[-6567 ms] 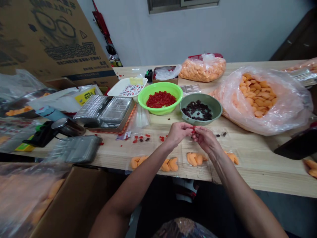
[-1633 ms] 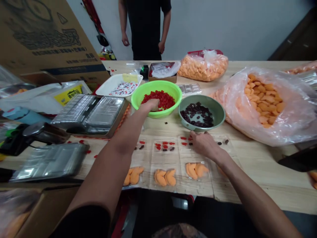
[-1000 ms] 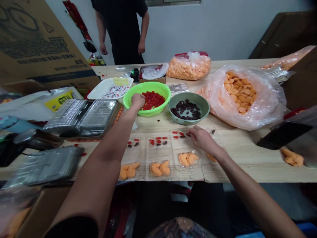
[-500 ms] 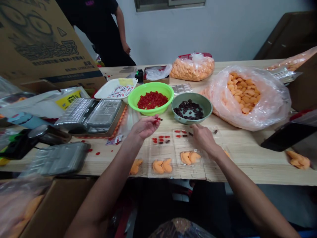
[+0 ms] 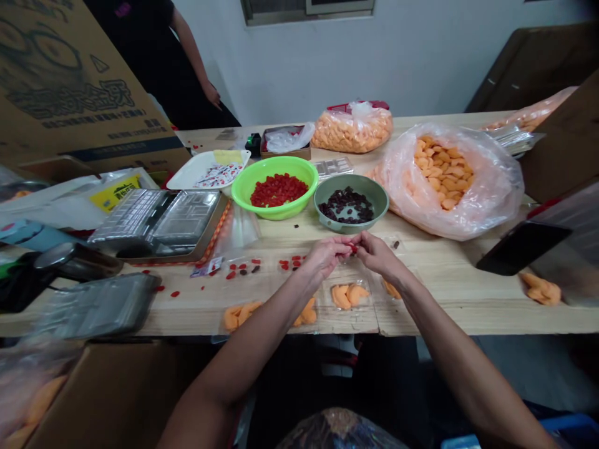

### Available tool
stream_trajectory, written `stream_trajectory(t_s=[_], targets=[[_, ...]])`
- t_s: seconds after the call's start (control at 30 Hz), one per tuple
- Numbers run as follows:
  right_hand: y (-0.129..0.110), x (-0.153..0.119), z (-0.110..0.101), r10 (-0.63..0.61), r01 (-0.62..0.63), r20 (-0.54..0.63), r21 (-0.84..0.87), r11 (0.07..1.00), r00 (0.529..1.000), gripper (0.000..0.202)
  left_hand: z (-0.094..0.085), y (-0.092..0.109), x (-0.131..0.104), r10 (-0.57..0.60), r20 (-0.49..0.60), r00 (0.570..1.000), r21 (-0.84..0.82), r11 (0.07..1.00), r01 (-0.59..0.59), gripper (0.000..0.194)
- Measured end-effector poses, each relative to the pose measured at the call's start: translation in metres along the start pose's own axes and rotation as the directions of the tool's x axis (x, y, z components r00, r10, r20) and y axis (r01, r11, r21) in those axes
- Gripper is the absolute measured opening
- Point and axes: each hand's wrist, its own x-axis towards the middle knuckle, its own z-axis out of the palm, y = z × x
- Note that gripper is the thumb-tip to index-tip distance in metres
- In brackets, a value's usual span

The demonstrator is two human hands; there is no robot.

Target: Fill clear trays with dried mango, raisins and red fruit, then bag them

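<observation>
My left hand (image 5: 327, 255) and my right hand (image 5: 377, 252) meet above the clear plastic trays. Their fingertips pinch together around a small red piece (image 5: 352, 248). Below them a clear tray (image 5: 373, 305) holds orange crescent-like pieces (image 5: 349, 295). Trays further left carry red pieces (image 5: 231, 274), dark pieces (image 5: 256, 269) and more orange pieces (image 5: 238, 315); my left forearm partly covers them. Just beyond my hands stand a grey-green bowl (image 5: 381, 209) of dark raisin-like pieces (image 5: 346, 206) and a bright green basin (image 5: 243, 196) of red pieces (image 5: 279, 189).
An open plastic bag (image 5: 496, 199) of orange pieces stands right, near a black phone-like slab (image 5: 519, 248). At left are stacked clear trays (image 5: 187, 218) in a box and a large carton (image 5: 93, 112). Behind the table stands a person in black (image 5: 159, 62).
My left hand has moved right and my right hand has shifted slightly, so their fingertips now meet around a red piece. The camera view has turned a little to the right.
</observation>
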Motion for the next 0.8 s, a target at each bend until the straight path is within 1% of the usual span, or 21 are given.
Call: stream_trajectory(t_s=[0.07, 0.13, 0.17, 0.2, 0.23, 0.27, 0.3, 0.37, 0.4, 0.43, 0.47, 0.5, 0.53, 0.57, 0.6, 0.67, 0.73, 0.8], targets=[[0.000, 0.002, 0.001, 0.008, -0.008, 0.002, 0.083, 0.996, 1.000, 0.018, 0.002, -0.004, 0.006, 0.046, -0.053, 0.997, 0.012, 0.999, -0.046, 0.022], [0.001, 0.004, 0.001, 0.006, -0.008, 0.025, 0.078, 0.997, 1.000, 0.021, 0.001, -0.006, 0.010, 0.078, -0.096, 0.992, 0.040, 0.996, -0.075, 0.020], [0.001, 0.005, 0.000, 0.008, -0.008, 0.022, 0.018, 1.000, 1.000, 0.019, 0.000, -0.007, 0.012, 0.099, -0.105, 0.990, 0.091, 0.992, -0.089, 0.018], [0.002, 0.006, 0.000, 0.009, -0.008, 0.007, -0.079, 0.997, 1.000, 0.017, -0.002, -0.007, 0.013, 0.129, -0.109, 0.986, 0.195, 0.975, -0.106, 0.016], [0.002, 0.007, 0.000, 0.006, -0.008, -0.012, -0.193, 0.981, 1.000, 0.014, -0.004, -0.008, 0.014, 0.171, -0.114, 0.979, 0.334, 0.934, -0.124, 0.014], [0.003, 0.008, 0.000, -0.003, -0.007, -0.032, -0.303, 0.953, 0.999, 0.014, -0.006, -0.007, 0.015, 0.222, -0.121, 0.967, 0.482, 0.865, -0.138, 0.013], [0.003, 0.009, 0.000, -0.017, -0.004, -0.048, -0.399, 0.917, 0.999, 0.014, -0.009, -0.007, 0.015, 0.275, -0.126, 0.953, 0.613, 0.777, -0.143, 0.013], [0.007, 0.012, 0.003, -0.058, 0.019, -0.055, -0.550, 0.835, 0.997, 0.018, -0.017, -0.005, 0.014, 0.352, -0.132, 0.927, 0.759, 0.637, -0.134, 0.016], [0.009, 0.013, 0.006, -0.079, 0.031, -0.052, -0.612, 0.791, 0.996, 0.019, -0.020, -0.005, 0.013, 0.374, -0.118, 0.920, 0.810, 0.572, -0.129, 0.017], [0.012, 0.013, 0.008, -0.094, 0.039, -0.047, -0.665, 0.746, 0.994, 0.018, -0.023, -0.004, 0.011, 0.391, -0.084, 0.916, 0.867, 0.482, -0.126, 0.018], [0.014, 0.014, 0.011, -0.101, 0.039, -0.045, -0.710, 0.703, 0.994, 0.017, -0.025, -0.003, 0.010, 0.402, -0.033, 0.915, 0.929, 0.351, -0.121, 0.018], [0.017, 0.014, 0.012, -0.102, 0.032, -0.049, -0.743, 0.668, 0.994, 0.017, -0.026, -0.003, 0.008, 0.400, 0.023, 0.916, 0.974, 0.199, -0.111, 0.018], [0.019, 0.013, 0.013, -0.096, 0.020, -0.056, -0.765, 0.644, 0.994, 0.017, -0.026, -0.002, 0.007, 0.387, 0.068, 0.919, 0.994, 0.054, -0.096, 0.019], [0.020, 0.013, 0.013, -0.086, 0.004, -0.065, -0.776, 0.631, 0.994, 0.019, -0.025, -0.002, 0.007, 0.371, 0.094, 0.924, 0.995, -0.056, -0.078, 0.021], [0.021, 0.012, 0.012, -0.075, -0.011, -0.075, -0.778, 0.628, 0.994, 0.021, -0.023, -0.001, 0.007, 0.358, 0.098, 0.928, 0.991, -0.117, -0.059, 0.021], [0.020, 0.009, 0.007, -0.061, -0.027, -0.086, -0.768, 0.640, 0.994, 0.027, -0.019, 0.000, 0.008, 0.344, 0.084, 0.935, 0.985, -0.171, -0.026, 0.020], [0.018, 0.004, 0.000, -0.064, -0.007, -0.065, -0.754, 0.656, 0.996, 0.036, -0.016, 0.001, 0.009, 0.350, 0.069, 0.934, 0.984, -0.181, -0.005, 0.019], [0.015, 0.000, -0.005, -0.072, 0.049, 0.002, -0.756, 0.652, 0.997, 0.044, -0.013, 0.000, 0.010, 0.370, 0.072, 0.926, 0.984, -0.177, -0.006, 0.019]])
